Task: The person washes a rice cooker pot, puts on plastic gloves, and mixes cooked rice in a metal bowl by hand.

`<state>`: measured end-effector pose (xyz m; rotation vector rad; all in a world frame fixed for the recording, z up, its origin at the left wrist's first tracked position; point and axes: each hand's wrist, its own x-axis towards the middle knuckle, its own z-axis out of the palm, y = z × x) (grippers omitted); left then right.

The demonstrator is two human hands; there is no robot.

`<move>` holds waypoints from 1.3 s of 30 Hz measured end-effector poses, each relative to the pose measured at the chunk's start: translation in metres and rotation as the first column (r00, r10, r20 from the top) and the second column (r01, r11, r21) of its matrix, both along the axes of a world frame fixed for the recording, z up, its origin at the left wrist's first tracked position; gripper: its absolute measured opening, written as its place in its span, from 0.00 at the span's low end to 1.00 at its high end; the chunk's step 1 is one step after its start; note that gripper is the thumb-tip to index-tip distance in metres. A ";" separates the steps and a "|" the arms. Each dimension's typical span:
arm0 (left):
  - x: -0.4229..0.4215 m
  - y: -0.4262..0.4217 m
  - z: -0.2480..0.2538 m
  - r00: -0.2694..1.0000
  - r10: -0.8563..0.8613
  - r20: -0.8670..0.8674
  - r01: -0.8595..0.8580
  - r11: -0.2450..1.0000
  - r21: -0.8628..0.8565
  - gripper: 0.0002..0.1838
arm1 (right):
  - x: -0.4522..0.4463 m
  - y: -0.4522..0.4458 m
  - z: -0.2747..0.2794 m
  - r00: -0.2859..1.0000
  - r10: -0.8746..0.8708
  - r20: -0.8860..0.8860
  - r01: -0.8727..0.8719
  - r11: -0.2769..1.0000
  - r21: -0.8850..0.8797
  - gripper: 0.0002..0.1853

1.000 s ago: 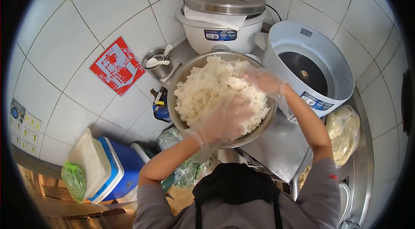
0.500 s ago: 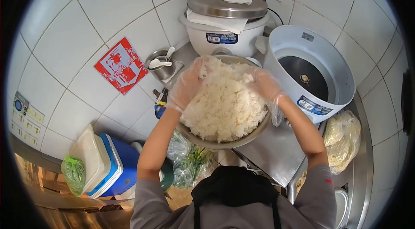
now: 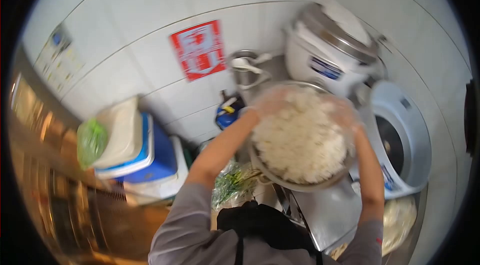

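Note:
A wide metal bowl (image 3: 305, 186) heaped with white rice (image 3: 300, 137) stands in front of me, blurred by motion. My left hand (image 3: 272, 101), in a clear plastic glove, lies at the upper left side of the rice, by the bowl's rim. On the right side of the rice is my right hand (image 3: 344, 114), gloved the same way. The fingers of both hands are smeared, so their shape and anything between them cannot be made out.
Behind the bowl stands a lidded rice cooker (image 3: 320, 55); an open round pot (image 3: 417, 135) is at the right. A metal cup (image 3: 244, 67) with white spoons sits back left. A blue cooler (image 3: 162, 150), bagged greens (image 3: 232, 182) and a filled plastic bag (image 3: 400, 222) are lower.
The view has turned left, so the bowl and cookers appear farther right. My left hand first worked at the rice's near side, then moved to its far left; my right hand stays on the right.

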<state>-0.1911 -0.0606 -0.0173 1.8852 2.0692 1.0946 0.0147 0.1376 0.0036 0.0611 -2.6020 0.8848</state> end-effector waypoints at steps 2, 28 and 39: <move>-0.006 0.002 0.015 0.993 -0.036 -0.108 0.057 0.979 0.195 0.25 | 0.003 -0.025 0.042 0.977 -0.172 0.128 0.154 0.978 0.138 0.24; 0.008 -0.092 0.047 0.883 -0.422 -0.206 0.368 0.894 -0.255 0.35 | 0.041 -0.117 0.074 0.817 -0.276 0.506 0.147 0.949 0.280 0.48; 0.041 -0.057 0.034 0.692 -0.493 -0.527 0.465 0.863 -0.197 0.35 | 0.057 -0.174 -0.020 0.926 0.050 0.373 -0.221 0.875 0.431 0.26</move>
